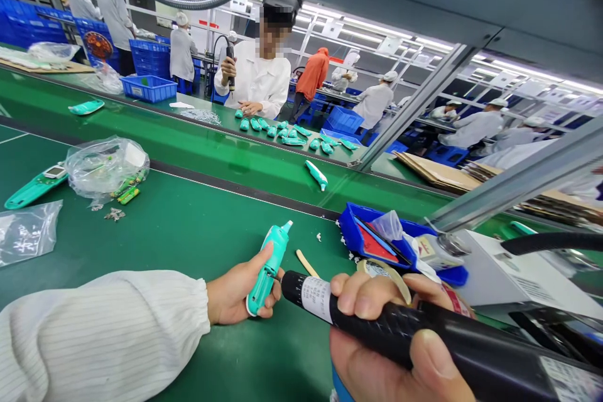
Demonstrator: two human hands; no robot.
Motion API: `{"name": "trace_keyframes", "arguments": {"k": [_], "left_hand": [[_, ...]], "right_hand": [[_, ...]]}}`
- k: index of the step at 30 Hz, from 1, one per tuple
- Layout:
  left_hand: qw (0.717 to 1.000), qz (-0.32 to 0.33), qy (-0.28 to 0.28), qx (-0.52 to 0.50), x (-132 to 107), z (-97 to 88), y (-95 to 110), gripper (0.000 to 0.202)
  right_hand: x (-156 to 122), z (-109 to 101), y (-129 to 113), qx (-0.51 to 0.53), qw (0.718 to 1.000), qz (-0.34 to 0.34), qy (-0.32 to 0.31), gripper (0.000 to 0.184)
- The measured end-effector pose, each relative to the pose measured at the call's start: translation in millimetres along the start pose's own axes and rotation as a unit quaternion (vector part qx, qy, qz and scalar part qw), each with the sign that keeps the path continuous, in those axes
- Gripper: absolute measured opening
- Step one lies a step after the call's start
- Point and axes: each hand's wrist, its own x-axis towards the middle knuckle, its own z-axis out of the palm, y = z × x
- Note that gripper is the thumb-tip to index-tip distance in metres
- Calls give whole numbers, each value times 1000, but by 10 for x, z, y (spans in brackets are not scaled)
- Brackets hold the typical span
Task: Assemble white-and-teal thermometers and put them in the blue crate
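Note:
My left hand (238,294) is closed around a teal handheld device (269,266), holding it tilted with its tip pointing up and away over the green mat (179,232). My right hand (391,339) grips a black electric screwdriver (377,320), whose front end touches the lower side of the teal device. A white sleeve covers my left forearm.
A blue tray (351,229) with small bags sits just right of the device; a wooden stick (307,262) lies beside it. A plastic bag of parts (106,166) and another teal device (35,187) lie at left. One teal device (316,174) rides the belt. A co-worker sits opposite.

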Motion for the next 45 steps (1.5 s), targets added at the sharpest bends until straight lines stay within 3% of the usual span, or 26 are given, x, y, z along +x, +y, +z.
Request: {"name": "trace_keyframes", "arguments": {"k": [10,25,45], "left_hand": [[1000,4,-2,-2,-20,25,10,54],[1000,-3,-21,12,18,-9,22,58],[999,8,-18,30,-4,10,10,56]], "right_hand": [[-12,5,121,3,1000,-3,-8,18],[44,7,90,-18,1000,1,4,13],[6,31,96,-9,999,-17,-51,11]]}}
